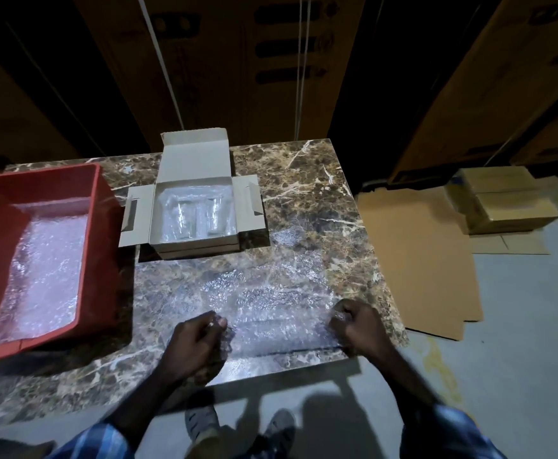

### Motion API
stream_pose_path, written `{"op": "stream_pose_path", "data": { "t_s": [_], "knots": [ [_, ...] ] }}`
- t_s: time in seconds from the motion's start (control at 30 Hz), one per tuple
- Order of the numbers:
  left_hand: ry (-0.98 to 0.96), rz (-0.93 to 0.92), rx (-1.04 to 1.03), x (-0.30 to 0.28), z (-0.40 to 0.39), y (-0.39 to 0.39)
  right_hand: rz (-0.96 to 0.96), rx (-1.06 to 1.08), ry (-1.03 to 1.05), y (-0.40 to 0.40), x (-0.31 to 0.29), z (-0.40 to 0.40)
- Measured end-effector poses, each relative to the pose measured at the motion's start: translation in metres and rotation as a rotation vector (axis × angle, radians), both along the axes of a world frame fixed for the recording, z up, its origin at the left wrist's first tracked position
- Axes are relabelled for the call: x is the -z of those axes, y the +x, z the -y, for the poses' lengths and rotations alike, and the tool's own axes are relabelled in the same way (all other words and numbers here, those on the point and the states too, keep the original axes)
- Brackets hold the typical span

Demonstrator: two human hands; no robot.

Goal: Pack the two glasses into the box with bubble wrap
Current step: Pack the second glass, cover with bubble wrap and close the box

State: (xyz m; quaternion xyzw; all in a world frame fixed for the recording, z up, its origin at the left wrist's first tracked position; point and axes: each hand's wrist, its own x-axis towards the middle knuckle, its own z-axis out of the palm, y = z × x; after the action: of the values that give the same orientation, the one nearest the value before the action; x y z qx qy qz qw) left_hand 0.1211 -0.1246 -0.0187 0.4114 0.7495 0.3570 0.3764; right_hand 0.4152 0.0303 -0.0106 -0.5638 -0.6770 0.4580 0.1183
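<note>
Two glasses (198,216) lie side by side in the open cardboard box (194,212), on bubble wrap, at twelve o'clock on the marble table (304,180). A loose bubble wrap sheet (271,299) lies flat at six o'clock; the left hand (193,346) pinches its near left corner, the right hand (358,326) its near right corner. At nine o'clock, a red crate (102,233) holds more wrap.

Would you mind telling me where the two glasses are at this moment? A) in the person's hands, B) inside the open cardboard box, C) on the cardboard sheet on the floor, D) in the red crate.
B: the two glasses lie side by side on bubble wrap inside the open box, while both hands grip a separate bubble wrap sheet on the table.
</note>
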Motion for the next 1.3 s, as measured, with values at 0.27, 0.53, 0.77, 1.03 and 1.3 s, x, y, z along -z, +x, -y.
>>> {"op": "stream_pose_path", "data": {
  "t_s": [0.27, 0.53, 0.77, 1.03, 1.3],
  "knots": [
    [0.091, 0.183, -0.242, -0.006, -0.015, -0.015, -0.234, 0.27, -0.29, -0.017, 0.005, -0.022],
    [0.071, 0.225, -0.312, 0.004, -0.033, -0.022, -0.146, 0.185, -0.065, -0.051, 0.005, -0.027],
    [0.061, -0.244, -0.271, 0.017, -0.045, -0.02, 0.039, 0.029, 0.119, -0.063, 0.006, -0.036],
    [-0.11, -0.518, -0.166, 0.024, -0.049, -0.023, 0.318, -0.029, 0.139, -0.068, 0.03, -0.04],
    [-0.102, -0.672, -0.202, 0.022, -0.043, -0.016, 0.409, -0.006, 0.224, -0.075, 0.033, -0.032]
  ]
}}
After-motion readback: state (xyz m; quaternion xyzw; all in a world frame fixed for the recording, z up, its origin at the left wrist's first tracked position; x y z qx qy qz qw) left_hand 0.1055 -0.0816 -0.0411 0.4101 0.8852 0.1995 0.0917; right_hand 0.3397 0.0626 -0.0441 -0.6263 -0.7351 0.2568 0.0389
